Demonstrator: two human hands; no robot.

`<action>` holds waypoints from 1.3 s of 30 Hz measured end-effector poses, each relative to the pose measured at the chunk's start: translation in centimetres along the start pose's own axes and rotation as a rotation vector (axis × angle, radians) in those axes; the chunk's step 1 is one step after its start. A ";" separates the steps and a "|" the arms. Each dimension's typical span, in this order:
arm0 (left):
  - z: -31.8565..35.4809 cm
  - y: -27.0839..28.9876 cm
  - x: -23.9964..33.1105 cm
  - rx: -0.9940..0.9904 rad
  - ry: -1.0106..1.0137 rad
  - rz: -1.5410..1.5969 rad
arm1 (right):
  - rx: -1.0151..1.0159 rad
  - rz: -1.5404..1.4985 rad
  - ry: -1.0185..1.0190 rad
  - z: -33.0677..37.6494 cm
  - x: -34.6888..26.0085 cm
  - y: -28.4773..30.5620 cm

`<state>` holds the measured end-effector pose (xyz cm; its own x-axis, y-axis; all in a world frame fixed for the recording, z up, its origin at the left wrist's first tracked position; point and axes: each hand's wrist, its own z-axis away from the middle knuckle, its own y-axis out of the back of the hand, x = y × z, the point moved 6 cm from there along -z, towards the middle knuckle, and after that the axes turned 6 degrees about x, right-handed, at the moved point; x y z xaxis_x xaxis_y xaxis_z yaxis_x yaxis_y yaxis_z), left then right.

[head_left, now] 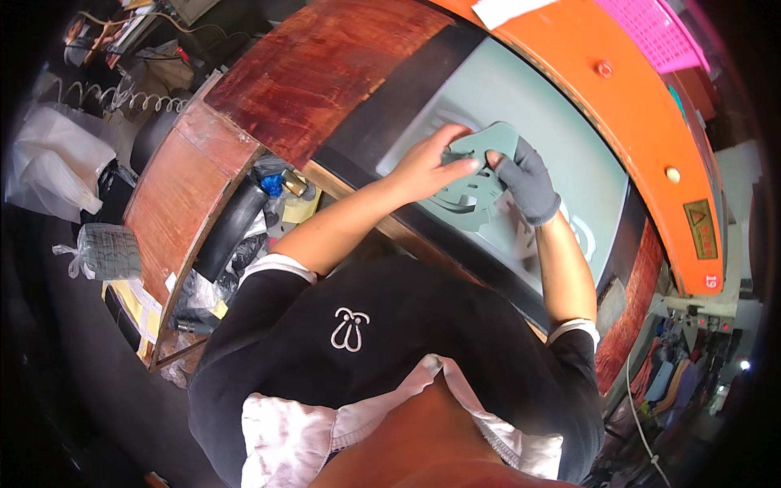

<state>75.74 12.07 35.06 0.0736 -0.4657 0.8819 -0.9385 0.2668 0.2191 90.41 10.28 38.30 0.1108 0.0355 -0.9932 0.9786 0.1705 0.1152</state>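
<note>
My bare left hand [431, 165] and my right hand [529, 185], in a grey glove that leaves the fingertips bare, meet over a pale green work surface [480, 81]. Between them they grip a flat grey-green cut-out piece [495, 138] with rounded edges and small slots. My left thumb lies on top of it, and my right thumb presses its near side. Just below the hands lies more grey-green cut sheet [464, 213] with curved openings; whether it is joined to the held piece I cannot tell. A whitish curved cut-out [582, 236] shows beyond my right wrist.
An orange machine beam [630, 98] with knobs curves along the far side, a pink basket [651, 32] above it. Reddish wooden boards [317, 73] flank the surface on the left. A lower wooden table [183, 171] has bags and rolls beneath. Clear plastic bags [57, 154] hang far left.
</note>
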 end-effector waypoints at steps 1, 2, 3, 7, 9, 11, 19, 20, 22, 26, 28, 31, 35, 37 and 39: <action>0.3 2.1 -1.8 0.084 0.082 0.018 | 0.003 0.039 0.004 -1.8 -0.6 -0.7; 0.9 4.2 -3.5 0.178 0.131 0.042 | 0.007 0.077 0.006 -4.0 -1.3 -1.2; 1.7 6.5 -5.0 0.282 0.138 0.076 | 0.011 0.114 0.009 -6.2 -2.1 -1.7; 5.7 13.7 -10.4 0.448 0.161 -0.271 | 0.219 0.078 0.244 -14.7 -5.2 -3.0; 7.6 15.4 -11.7 0.435 0.067 -0.504 | 0.320 0.057 0.402 -18.4 -4.9 -4.8; 8.6 16.1 -13.3 0.419 0.074 -0.552 | 0.405 0.312 0.520 -21.7 -3.1 -7.9; 9.3 16.1 -14.6 0.439 -0.048 -0.637 | -0.178 1.116 0.678 -23.0 14.1 -25.2; 9.2 16.1 -14.6 0.423 -0.041 -0.657 | -0.190 1.048 0.655 -22.6 14.3 -24.9; 9.2 16.1 -14.3 0.414 -0.055 -0.665 | -0.194 0.976 0.611 -21.4 13.7 -22.9; 8.8 16.0 -14.5 0.372 -0.045 -0.665 | 0.015 0.824 0.628 -17.6 10.5 -15.5; 8.5 15.8 -14.7 0.319 -0.032 -0.683 | 0.235 0.730 0.382 -14.5 11.1 -9.1; 8.2 15.2 -13.6 0.269 -0.104 -0.804 | 0.568 0.472 -0.007 -6.1 13.4 1.5; 6.7 12.9 -12.0 0.152 -0.109 -0.608 | 0.955 0.569 -0.158 7.2 14.9 11.3; 5.6 10.3 -11.7 0.059 -0.043 -0.440 | 1.102 0.706 -0.319 12.8 16.0 13.8; 4.8 8.0 -12.4 0.017 0.183 -0.361 | 1.044 0.997 -0.373 16.9 16.3 14.5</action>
<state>65.68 15.99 23.87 0.4570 -0.3689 0.8094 -0.8466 0.0988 0.5231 109.33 -3.35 23.54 0.6712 -0.5651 -0.4798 0.1367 -0.5418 0.8293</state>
